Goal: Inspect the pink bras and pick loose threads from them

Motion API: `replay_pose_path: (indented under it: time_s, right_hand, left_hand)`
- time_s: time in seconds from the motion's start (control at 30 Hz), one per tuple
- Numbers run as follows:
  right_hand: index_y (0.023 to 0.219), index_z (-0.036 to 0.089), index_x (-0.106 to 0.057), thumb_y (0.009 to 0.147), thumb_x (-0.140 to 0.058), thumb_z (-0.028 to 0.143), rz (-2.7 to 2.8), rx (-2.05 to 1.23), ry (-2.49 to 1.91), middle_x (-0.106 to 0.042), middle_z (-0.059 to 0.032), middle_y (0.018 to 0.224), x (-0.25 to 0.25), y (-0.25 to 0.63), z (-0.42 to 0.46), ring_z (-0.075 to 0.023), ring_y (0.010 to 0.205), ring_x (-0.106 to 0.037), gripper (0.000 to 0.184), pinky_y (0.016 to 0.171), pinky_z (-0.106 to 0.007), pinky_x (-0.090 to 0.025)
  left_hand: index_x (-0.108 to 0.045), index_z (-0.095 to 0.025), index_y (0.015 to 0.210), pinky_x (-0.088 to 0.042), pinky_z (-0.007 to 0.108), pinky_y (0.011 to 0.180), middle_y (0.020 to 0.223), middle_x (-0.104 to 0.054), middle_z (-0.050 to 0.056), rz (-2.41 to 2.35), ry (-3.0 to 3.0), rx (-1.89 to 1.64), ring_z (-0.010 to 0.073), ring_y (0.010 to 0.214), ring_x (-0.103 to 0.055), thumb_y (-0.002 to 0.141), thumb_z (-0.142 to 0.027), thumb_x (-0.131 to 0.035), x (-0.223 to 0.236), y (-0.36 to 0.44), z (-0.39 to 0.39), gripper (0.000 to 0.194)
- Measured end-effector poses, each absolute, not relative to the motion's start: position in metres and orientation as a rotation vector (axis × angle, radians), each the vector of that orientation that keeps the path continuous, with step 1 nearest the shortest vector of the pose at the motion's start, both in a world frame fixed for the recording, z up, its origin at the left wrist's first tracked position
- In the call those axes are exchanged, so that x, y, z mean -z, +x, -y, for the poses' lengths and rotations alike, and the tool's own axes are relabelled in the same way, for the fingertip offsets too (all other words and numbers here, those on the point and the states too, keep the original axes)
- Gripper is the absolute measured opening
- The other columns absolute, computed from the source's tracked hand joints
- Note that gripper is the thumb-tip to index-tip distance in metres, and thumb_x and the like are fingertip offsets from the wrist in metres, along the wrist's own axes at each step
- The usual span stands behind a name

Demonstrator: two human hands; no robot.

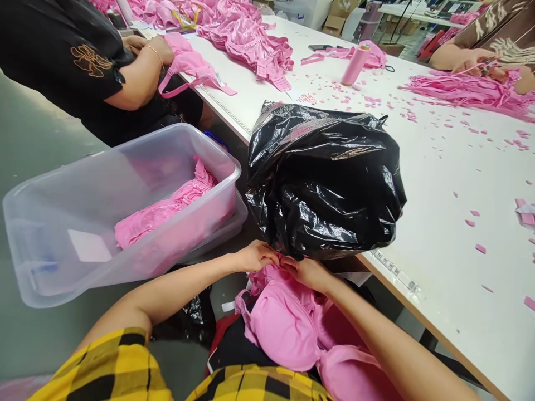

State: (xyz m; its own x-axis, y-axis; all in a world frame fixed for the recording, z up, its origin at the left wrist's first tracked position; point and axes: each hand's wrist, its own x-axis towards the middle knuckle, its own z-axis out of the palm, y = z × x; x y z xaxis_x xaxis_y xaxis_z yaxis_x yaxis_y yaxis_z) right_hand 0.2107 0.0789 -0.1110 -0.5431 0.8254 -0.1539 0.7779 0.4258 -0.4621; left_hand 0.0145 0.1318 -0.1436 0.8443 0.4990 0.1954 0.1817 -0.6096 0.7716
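Several pink bras (286, 326) lie heaped on my lap, their padded cups facing up. At the far end of the heap my left hand (258, 256) is closed, its fingers pinching a pink bra's edge. My right hand (307, 272) meets it from the other side, also closed on that edge, with the fingertips of both hands almost touching. Just beyond my hands, a bulging black plastic bag (326, 184) sits at the table's edge and overhangs it a little. Exactly which part of the bra is pinched is hidden by my fingers.
A clear plastic bin (175, 223) at left holds folded pink pieces (163, 214). Along the white table (438, 234) lie pink scraps, a pink thread cone (356, 65) and piled bras (246, 42). Two other people handle pink pieces, at far left and far right.
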Motion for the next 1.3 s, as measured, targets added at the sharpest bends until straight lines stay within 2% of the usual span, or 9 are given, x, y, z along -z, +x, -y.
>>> replay_pose_path:
  time_s: [0.17, 0.3, 0.43, 0.57, 0.67, 0.73, 0.87, 1.1, 1.3]
  right_hand:
    - [0.091, 0.023, -0.068, 0.081, -0.052, 0.014, 2.608, -0.740, -1.348, -0.069, -0.0022, 0.080, 0.117, 0.210, -0.081, -0.0144, 0.067, -0.059, 0.021, 0.059, -0.021, -0.040]
    - [0.102, 0.019, -0.065, 0.082, -0.050, 0.017, 2.551, -0.683, -1.370, -0.069, -0.0077, 0.088, 0.116, 0.208, -0.077, -0.0186, 0.077, -0.061, 0.025, 0.068, -0.025, -0.042]
    - [0.098, 0.015, -0.063, 0.082, -0.047, 0.015, 2.511, -0.658, -1.407, -0.067, -0.0106, 0.092, 0.114, 0.210, -0.071, -0.0207, 0.083, -0.060, 0.023, 0.074, -0.029, -0.043]
    - [0.085, 0.016, -0.063, 0.083, -0.046, 0.015, 2.499, -0.695, -1.455, -0.067, -0.0063, 0.078, 0.108, 0.211, -0.062, -0.0163, 0.071, -0.060, 0.017, 0.065, -0.024, -0.041]
    - [0.096, 0.014, -0.061, 0.078, -0.054, 0.020, 2.473, -0.685, -1.555, -0.067, -0.0078, 0.081, 0.105, 0.205, -0.057, -0.0184, 0.070, -0.060, 0.020, 0.062, -0.025, -0.040]
    - [0.102, 0.013, -0.060, 0.075, -0.053, 0.015, 2.428, -0.652, -1.661, -0.068, -0.0108, 0.086, 0.106, 0.198, -0.056, -0.0209, 0.073, -0.061, 0.027, 0.062, -0.027, -0.039]
    - [0.099, 0.014, -0.062, 0.071, -0.048, 0.005, 2.352, -0.609, -1.805, -0.069, -0.0116, 0.088, 0.112, 0.188, -0.056, -0.0222, 0.077, -0.063, 0.033, 0.062, -0.026, -0.038]
    - [0.085, 0.018, -0.067, 0.076, -0.049, 0.008, 2.357, -0.606, -1.777, -0.071, -0.0064, 0.079, 0.113, 0.190, -0.057, -0.0178, 0.069, -0.063, 0.023, 0.057, -0.023, -0.035]
    - [0.086, 0.016, -0.066, 0.076, -0.051, 0.007, 2.356, -0.560, -1.703, -0.069, -0.0053, 0.071, 0.114, 0.193, -0.055, -0.0168, 0.066, -0.063, 0.020, 0.054, -0.022, -0.034]
  left_hand:
    - [-0.070, -0.016, 0.074, -0.048, 0.015, 0.072, 0.075, -0.072, 0.000, -0.480, 2.208, -0.496, 0.0089, 0.071, -0.064, 0.079, -0.010, -0.051, 0.137, 0.013, -0.135, 0.021]
    - [-0.070, -0.017, 0.077, -0.048, 0.016, 0.070, 0.074, -0.072, 0.000, -0.493, 2.193, -0.507, 0.0092, 0.068, -0.064, 0.080, -0.013, -0.052, 0.136, 0.015, -0.132, 0.019]
    - [-0.070, -0.016, 0.074, -0.049, 0.016, 0.066, 0.071, -0.071, 0.000, -0.600, 2.103, -0.624, 0.0098, 0.064, -0.065, 0.080, -0.016, -0.054, 0.140, 0.023, -0.120, 0.017]
    - [-0.070, -0.016, 0.070, -0.047, 0.016, 0.060, 0.069, -0.070, -0.001, -0.652, 2.108, -0.636, 0.0086, 0.060, -0.062, 0.077, -0.010, -0.053, 0.145, 0.028, -0.110, 0.018]
    - [-0.069, -0.015, 0.067, -0.045, 0.015, 0.057, 0.065, -0.069, -0.002, -0.727, 2.107, -0.629, 0.0073, 0.056, -0.059, 0.075, -0.005, -0.051, 0.149, 0.031, -0.107, 0.022]
    - [-0.069, -0.014, 0.067, -0.044, 0.015, 0.056, 0.063, -0.068, -0.002, -0.771, 2.102, -0.623, 0.0070, 0.055, -0.058, 0.074, -0.003, -0.047, 0.151, 0.032, -0.107, 0.025]
    - [-0.068, -0.014, 0.068, -0.044, 0.015, 0.057, 0.062, -0.067, -0.002, -0.760, 2.117, -0.579, 0.0075, 0.056, -0.058, 0.074, -0.002, -0.046, 0.148, 0.031, -0.109, 0.026]
    - [-0.069, -0.018, 0.092, -0.045, 0.018, 0.066, 0.090, -0.071, 0.005, -0.387, 2.166, -0.382, 0.0112, 0.070, -0.061, 0.081, -0.019, -0.054, 0.129, 0.011, -0.132, 0.019]
    - [-0.069, -0.010, 0.090, -0.045, 0.019, 0.063, 0.068, -0.068, 0.004, -0.773, 1.948, -0.451, 0.0120, 0.064, -0.060, 0.076, -0.017, -0.059, 0.145, 0.016, -0.125, 0.018]
